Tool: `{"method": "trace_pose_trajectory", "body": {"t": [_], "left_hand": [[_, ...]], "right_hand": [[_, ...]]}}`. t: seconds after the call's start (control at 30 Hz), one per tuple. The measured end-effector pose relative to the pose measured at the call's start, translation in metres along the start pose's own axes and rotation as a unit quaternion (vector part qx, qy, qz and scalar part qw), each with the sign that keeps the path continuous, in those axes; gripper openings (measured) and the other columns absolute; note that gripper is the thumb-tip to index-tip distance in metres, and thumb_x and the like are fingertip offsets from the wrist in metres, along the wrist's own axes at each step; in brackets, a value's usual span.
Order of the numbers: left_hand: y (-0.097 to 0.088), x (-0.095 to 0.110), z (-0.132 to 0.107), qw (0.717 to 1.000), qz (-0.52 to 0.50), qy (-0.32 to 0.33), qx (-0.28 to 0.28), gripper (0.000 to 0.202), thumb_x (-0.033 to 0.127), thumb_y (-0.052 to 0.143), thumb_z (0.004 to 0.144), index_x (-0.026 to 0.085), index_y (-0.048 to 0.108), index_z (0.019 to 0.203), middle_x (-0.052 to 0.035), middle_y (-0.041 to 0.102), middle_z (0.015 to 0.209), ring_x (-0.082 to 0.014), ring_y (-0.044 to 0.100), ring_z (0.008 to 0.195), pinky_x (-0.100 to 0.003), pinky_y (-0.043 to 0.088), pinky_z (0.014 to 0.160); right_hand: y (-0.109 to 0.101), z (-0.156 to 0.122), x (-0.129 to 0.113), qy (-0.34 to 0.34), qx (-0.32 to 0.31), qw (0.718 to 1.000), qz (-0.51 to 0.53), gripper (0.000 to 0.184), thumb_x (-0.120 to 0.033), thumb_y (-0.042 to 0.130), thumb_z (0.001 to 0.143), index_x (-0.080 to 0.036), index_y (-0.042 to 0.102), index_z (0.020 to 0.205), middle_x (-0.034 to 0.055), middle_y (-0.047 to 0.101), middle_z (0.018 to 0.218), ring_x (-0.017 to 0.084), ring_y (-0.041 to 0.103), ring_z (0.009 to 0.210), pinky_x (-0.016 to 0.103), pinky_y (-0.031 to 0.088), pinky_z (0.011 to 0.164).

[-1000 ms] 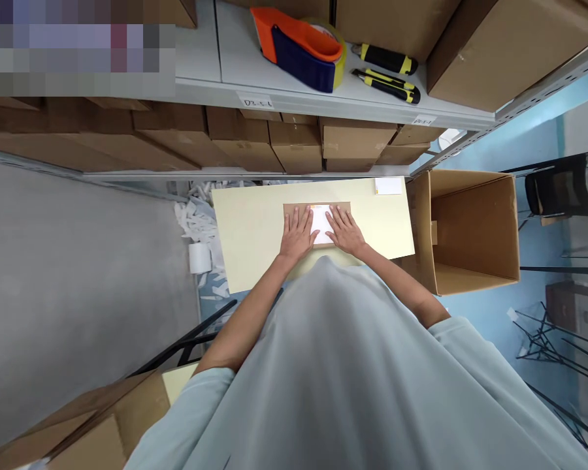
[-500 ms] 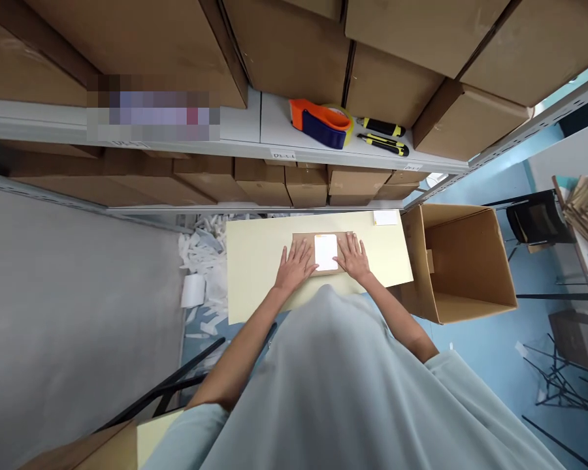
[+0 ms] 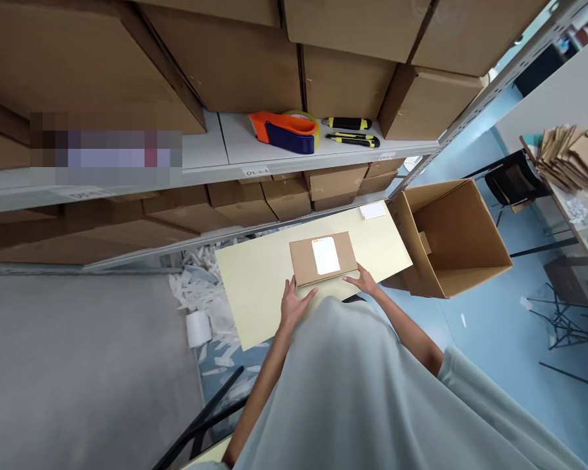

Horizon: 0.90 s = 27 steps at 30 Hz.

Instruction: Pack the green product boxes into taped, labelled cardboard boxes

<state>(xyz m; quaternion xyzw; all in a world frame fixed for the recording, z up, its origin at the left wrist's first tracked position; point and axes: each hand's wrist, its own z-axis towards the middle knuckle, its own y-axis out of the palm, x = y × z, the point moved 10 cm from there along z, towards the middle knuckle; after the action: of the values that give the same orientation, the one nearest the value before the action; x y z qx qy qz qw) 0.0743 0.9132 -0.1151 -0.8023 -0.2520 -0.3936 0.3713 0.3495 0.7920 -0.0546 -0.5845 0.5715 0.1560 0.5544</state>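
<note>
A flat brown cardboard parcel (image 3: 304, 260) with a white label (image 3: 326, 255) on top lies on the pale yellow table (image 3: 255, 281). My left hand (image 3: 294, 303) is at the parcel's near left corner, fingers apart, touching its edge. At the near right corner my right hand (image 3: 362, 282) rests with its fingertips against the parcel's edge. Neither hand lifts the parcel.
An open empty cardboard box (image 3: 451, 235) stands right of the table. On the shelf (image 3: 210, 147) above lie an orange tape dispenser (image 3: 284, 130) and two yellow-black knives (image 3: 351, 130). A small white pad (image 3: 372, 210) sits at the table's far right. Paper scraps (image 3: 198, 294) litter the floor at left.
Both hands slid off the top of the parcel, away from the label, to its near corners. The camera tilted up and turned.
</note>
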Motion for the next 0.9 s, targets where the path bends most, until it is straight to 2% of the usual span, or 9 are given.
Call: {"method": "trace_pose_trajectory", "body": {"t": [0.07,0.13,0.23,0.3,0.4,0.5,0.6,0.73,0.9], "left_hand": [[-0.011,0.017,0.0,1.0,-0.015,0.01,0.005,0.101,0.059,0.085,0.092,0.018,0.046,0.176,-0.0212,0.042,0.184,-0.036,0.032,0.175,-0.05,0.036,0.14],[-0.019,0.045,-0.001,0.998,-0.03,0.053,-0.001,0.095,0.055,0.085,0.092,0.019,0.051,0.174,-0.0181,0.047,0.181,-0.0337,0.036,0.174,-0.048,0.035,0.142],[-0.014,0.093,-0.003,0.991,-0.049,0.117,-0.027,0.083,0.054,0.081,0.096,0.021,0.059,0.168,-0.0142,0.055,0.176,-0.0321,0.044,0.17,-0.048,0.036,0.141],[0.002,0.123,-0.004,0.986,-0.067,0.139,-0.057,0.074,0.053,0.079,0.099,0.022,0.064,0.164,-0.0123,0.062,0.171,-0.0326,0.056,0.162,-0.049,0.042,0.138],[0.037,0.162,-0.006,0.979,-0.086,0.152,-0.105,0.064,0.051,0.076,0.101,0.025,0.069,0.159,-0.0102,0.07,0.162,-0.0326,0.073,0.144,-0.049,0.056,0.127],[0.07,0.197,-0.009,0.976,-0.077,0.165,-0.117,0.059,0.051,0.074,0.101,0.024,0.074,0.154,-0.0105,0.072,0.159,-0.0324,0.077,0.136,-0.048,0.061,0.122],[0.097,0.225,-0.007,0.979,-0.057,0.171,-0.096,0.061,0.05,0.073,0.098,0.019,0.076,0.151,-0.0127,0.076,0.153,-0.0325,0.079,0.132,-0.049,0.06,0.122],[0.133,0.263,-0.006,0.981,-0.023,0.184,-0.059,0.065,0.052,0.074,0.094,0.015,0.077,0.148,-0.0159,0.079,0.148,-0.0344,0.08,0.129,-0.05,0.064,0.117],[0.179,0.327,-0.03,0.977,0.019,0.207,-0.036,0.065,0.055,0.076,0.095,0.018,0.078,0.148,-0.0143,0.079,0.147,-0.0347,0.08,0.131,-0.051,0.059,0.123]], "right_hand": [[-0.011,-0.018,-0.005,0.007,0.043,0.999,0.009,0.087,-0.078,0.079,0.086,-0.024,0.072,0.154,0.0132,0.076,0.153,0.04,0.07,0.147,0.06,0.05,0.13],[-0.029,-0.042,-0.007,0.017,0.086,0.996,0.028,0.082,-0.077,0.075,0.089,-0.025,0.074,0.153,0.0113,0.078,0.151,0.04,0.069,0.148,0.062,0.05,0.131],[-0.067,-0.091,-0.005,0.031,0.17,0.982,0.072,0.077,-0.073,0.074,0.093,-0.023,0.076,0.152,0.0105,0.078,0.151,0.042,0.066,0.152,0.064,0.051,0.131],[-0.094,-0.126,0.0,0.049,0.231,0.968,0.09,0.074,-0.072,0.074,0.094,-0.022,0.078,0.149,0.0099,0.078,0.151,0.043,0.066,0.152,0.063,0.053,0.129],[-0.128,-0.169,0.01,0.073,0.291,0.949,0.099,0.068,-0.069,0.075,0.095,-0.025,0.081,0.145,0.0067,0.078,0.151,0.043,0.069,0.149,0.061,0.057,0.127],[-0.156,-0.195,0.021,0.077,0.323,0.936,0.118,0.062,-0.065,0.076,0.095,-0.027,0.083,0.143,0.0046,0.078,0.15,0.041,0.073,0.144,0.06,0.059,0.126],[-0.181,-0.208,0.037,0.07,0.344,0.923,0.157,0.06,-0.063,0.076,0.095,-0.027,0.084,0.143,0.0045,0.08,0.147,0.041,0.076,0.14,0.062,0.061,0.121],[-0.211,-0.211,0.067,0.063,0.326,0.92,0.21,0.064,-0.065,0.078,0.095,-0.027,0.082,0.146,0.0049,0.081,0.145,0.038,0.082,0.126,0.06,0.065,0.116],[-0.255,-0.227,0.106,0.066,0.297,0.918,0.254,0.071,-0.068,0.081,0.094,-0.026,0.078,0.152,0.0068,0.081,0.146,0.033,0.083,0.117,0.055,0.067,0.111]]}}
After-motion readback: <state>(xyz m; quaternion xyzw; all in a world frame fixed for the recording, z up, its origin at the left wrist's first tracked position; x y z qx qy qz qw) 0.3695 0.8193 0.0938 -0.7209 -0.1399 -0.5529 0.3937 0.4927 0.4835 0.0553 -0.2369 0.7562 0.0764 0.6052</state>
